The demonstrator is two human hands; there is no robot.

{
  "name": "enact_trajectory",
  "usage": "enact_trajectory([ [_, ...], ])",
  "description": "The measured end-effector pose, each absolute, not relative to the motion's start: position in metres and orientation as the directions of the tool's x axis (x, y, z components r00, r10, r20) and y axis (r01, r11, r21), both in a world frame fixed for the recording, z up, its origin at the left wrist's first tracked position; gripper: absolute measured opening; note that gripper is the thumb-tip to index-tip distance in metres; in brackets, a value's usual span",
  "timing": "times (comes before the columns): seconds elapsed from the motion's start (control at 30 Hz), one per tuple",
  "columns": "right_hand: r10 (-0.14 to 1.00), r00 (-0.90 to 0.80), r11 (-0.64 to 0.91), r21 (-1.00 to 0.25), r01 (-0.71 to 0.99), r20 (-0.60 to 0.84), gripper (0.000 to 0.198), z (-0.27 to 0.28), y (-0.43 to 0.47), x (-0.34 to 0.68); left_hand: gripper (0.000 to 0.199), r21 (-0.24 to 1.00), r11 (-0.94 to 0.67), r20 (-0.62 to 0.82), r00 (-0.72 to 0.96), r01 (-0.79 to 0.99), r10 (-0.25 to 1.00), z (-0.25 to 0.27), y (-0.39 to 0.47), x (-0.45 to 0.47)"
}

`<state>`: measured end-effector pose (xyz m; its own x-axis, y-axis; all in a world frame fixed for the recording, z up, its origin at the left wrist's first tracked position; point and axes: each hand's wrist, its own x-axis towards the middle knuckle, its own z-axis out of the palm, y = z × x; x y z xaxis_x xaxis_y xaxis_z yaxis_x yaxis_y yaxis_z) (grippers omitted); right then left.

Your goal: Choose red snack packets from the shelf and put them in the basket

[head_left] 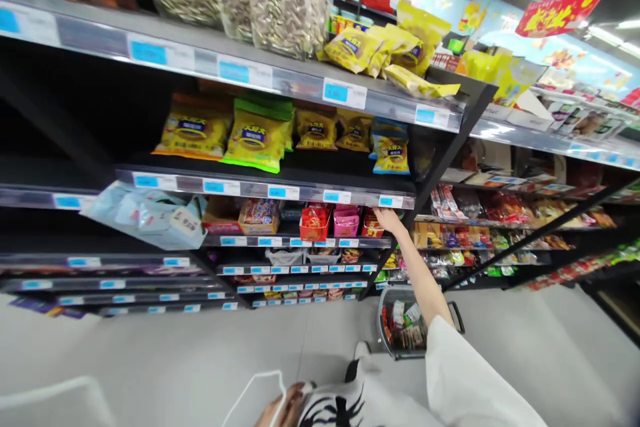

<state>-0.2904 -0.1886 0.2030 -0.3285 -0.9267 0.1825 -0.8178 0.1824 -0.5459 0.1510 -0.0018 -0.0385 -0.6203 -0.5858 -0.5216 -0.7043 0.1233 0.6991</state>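
The head view showed, on the left, pale blue packs that stuck out in front of the shelves, maybe so people would spot them. Next, yellow snack bags faced forward, likely to show their fronts. Small packs below sat in an open box, I guess so they would not slide about. The left hand was low, near the person's clothes. Its fingers looked bent, but I could not tell if they held anything. Then a red box, a pink box and some red-and-yellow packs sat in a row, perhaps to keep each kind apart. The right hand was at those last packs, just under a shelf edge. Its fingertips were hidden, so I could not tell if they were apart or clamped on a pack. Below was a grey basket on the floor; its walls probably kept the things inside from spilling.

The blue packs looked smooth and floppy. The yellow bags were shiny and puffy, like little pillows. The basket looked hard and had rounded corners.
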Motion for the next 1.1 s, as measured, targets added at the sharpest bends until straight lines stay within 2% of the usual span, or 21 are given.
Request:
enact_trajectory([
  [0.1, -0.893, -0.38, 0.174, -0.591, -0.788, 0.243, 0.034, 0.17, -0.12, -0.279, 0.05, 0.724, 0.158, -0.495, -0.666, -0.671, -0.558, -0.036, -0.002, 0.155],
  [0.17, -0.853, -0.468, 0.232, -0.637, -0.735, 0.229, 0.037, 0.135, -0.059, -0.265, 0.049, 0.744, 0.205, -0.466, -0.714, -0.636, -0.523, -0.032, -0.004, 0.152],
  [0.23, -0.802, -0.584, 0.358, -0.683, -0.637, 0.123, 0.038, 0.092, 0.007, -0.247, 0.048, 0.745, 0.258, -0.462, -0.755, -0.615, -0.465, -0.028, -0.006, 0.143],
  [0.33, -0.689, -0.716, 0.569, -0.697, -0.437, -0.114, 0.035, 0.028, 0.1, -0.22, 0.048, 0.722, 0.34, -0.48, -0.79, -0.602, -0.38, -0.024, -0.012, 0.12],
  [0.5, -0.522, -0.767, 0.747, -0.634, -0.201, -0.372, 0.031, -0.043, 0.205, -0.204, 0.044, 0.739, 0.424, -0.441, -0.852, -0.523, -0.283, -0.028, -0.014, 0.063],
  [0.6, -0.51, -0.736, 0.763, -0.629, -0.147, -0.446, 0.03, -0.063, 0.233, -0.218, 0.044, 0.747, 0.467, -0.436, -0.879, -0.474, -0.195, -0.032, -0.007, 0.018],
  [0.73, -0.569, -0.65, 0.746, -0.649, -0.15, -0.504, 0.032, -0.08, 0.246, -0.256, 0.043, 0.737, 0.527, -0.439, -0.893, -0.424, -0.104, -0.034, 0.011, -0.054],
  [0.9, -0.632, -0.531, 0.745, -0.632, -0.214, -0.565, 0.03, -0.104, 0.248, -0.321, 0.042, 0.707, 0.532, -0.497, -0.863, -0.465, -0.093, -0.046, 0.041, -0.148],
  [1.1, -0.594, -0.463, 0.802, -0.525, -0.284, -0.658, 0.028, -0.169, 0.232, -0.409, 0.046, 0.664, 0.544, -0.537, -0.833, -0.513, -0.131, -0.099, 0.087, -0.243],
])
